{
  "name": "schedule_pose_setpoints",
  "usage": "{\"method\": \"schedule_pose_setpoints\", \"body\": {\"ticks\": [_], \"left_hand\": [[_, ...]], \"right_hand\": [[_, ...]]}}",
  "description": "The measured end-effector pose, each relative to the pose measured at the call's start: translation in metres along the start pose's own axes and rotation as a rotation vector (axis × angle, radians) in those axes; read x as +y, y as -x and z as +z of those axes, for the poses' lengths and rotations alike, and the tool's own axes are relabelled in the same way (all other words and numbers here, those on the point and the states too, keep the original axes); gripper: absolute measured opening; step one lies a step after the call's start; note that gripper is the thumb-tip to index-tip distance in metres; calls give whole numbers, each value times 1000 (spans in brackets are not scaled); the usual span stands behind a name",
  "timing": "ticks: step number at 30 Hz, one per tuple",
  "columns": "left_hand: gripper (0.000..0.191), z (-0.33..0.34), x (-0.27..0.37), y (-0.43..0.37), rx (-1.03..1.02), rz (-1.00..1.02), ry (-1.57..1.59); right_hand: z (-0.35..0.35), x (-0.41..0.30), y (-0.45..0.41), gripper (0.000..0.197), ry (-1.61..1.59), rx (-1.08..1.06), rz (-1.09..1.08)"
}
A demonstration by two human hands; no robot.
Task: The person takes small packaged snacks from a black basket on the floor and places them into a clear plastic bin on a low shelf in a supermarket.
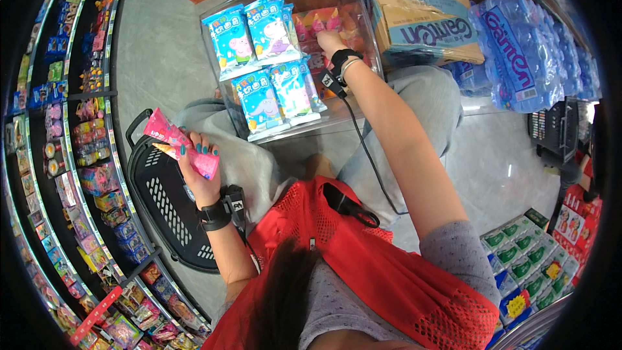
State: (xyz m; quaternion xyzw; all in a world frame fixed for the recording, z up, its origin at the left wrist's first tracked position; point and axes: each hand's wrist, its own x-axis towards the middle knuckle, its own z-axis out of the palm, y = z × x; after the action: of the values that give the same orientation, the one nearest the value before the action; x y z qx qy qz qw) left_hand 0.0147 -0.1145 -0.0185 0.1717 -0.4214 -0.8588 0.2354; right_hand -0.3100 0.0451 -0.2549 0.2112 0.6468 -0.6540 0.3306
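My left hand (199, 167) holds pink cone-shaped snack packets (167, 132) over the side of a black plastic basket. A clear acrylic bin (286, 135) stands before me. Blue-and-white biscuit packets (255, 102) with cartoon pigs fill its left side in upright rows. Reaching into the bin's right side, my right hand (330, 41) is at a group of pink cone-shaped packets (318, 24); its fingertips are hidden, so whether it grips one is unclear. Red packaging (316, 61) lies below that hand in the bin.
The black basket (167, 204) sits on the floor at my left, beside curved snack shelves (92, 155). A cardboard carton (423, 19) and shrink-wrapped water bottles (515, 53) stand right of the bin. Green-and-white packs (525, 253) are stacked at lower right. A black cable (367, 155) hangs from my right wrist.
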Motion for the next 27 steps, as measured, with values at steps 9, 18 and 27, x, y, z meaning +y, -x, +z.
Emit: {"method": "schedule_pose_setpoints", "body": {"ticks": [9,18,27], "left_hand": [[45,4,1,1,13,19,-30],[58,88,24,-26,-182,-174,-413],[31,180,-13,-128,-647,-250,-613]], "right_hand": [[13,-15,17,29,-73,32,-114],[-2,-141,202,30,-10,-483,-567],[-49,-182,252,29,144,-612,-648]]}}
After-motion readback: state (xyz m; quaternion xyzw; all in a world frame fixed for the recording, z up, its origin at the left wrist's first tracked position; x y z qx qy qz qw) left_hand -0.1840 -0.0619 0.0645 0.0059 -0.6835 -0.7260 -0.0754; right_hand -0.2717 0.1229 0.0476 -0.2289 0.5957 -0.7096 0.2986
